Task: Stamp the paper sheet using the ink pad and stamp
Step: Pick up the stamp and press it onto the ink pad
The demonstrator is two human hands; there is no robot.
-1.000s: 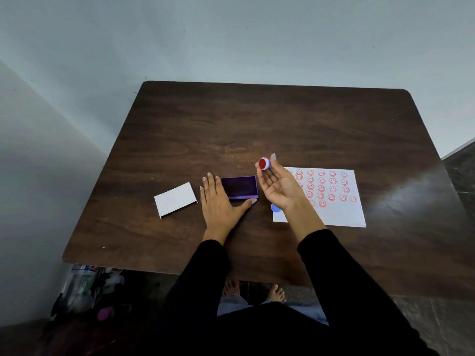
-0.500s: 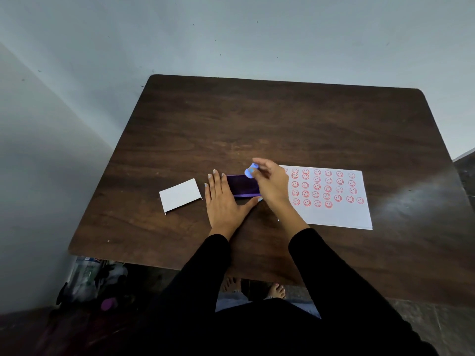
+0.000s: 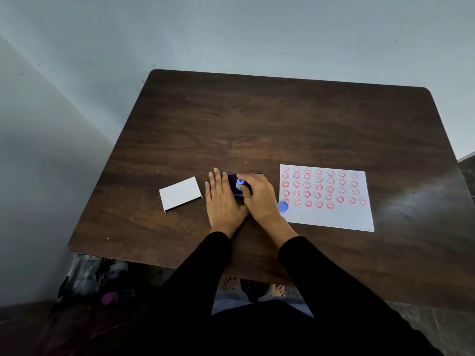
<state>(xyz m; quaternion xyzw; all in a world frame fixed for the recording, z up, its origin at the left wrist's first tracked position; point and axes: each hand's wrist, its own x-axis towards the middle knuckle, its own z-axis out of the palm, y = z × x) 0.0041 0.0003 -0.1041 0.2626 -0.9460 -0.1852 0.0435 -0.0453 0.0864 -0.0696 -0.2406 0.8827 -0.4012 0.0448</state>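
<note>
The right hand (image 3: 258,195) pinches the blue stamp (image 3: 240,182) down on the purple ink pad (image 3: 237,185). The left hand (image 3: 221,199) lies flat beside it. The paper (image 3: 331,214) sits right, counter (image 3: 257,124) bare behind.

Glossy dark wood table (image 3: 282,119), matt paper sheet (image 3: 334,217).

Blue stamp (image 3: 240,182) pressed on purple ink pad (image 3: 235,186)
White paper sheet (image 3: 331,214) lies flat to the right, covered in rows of red smiley prints.
</note>
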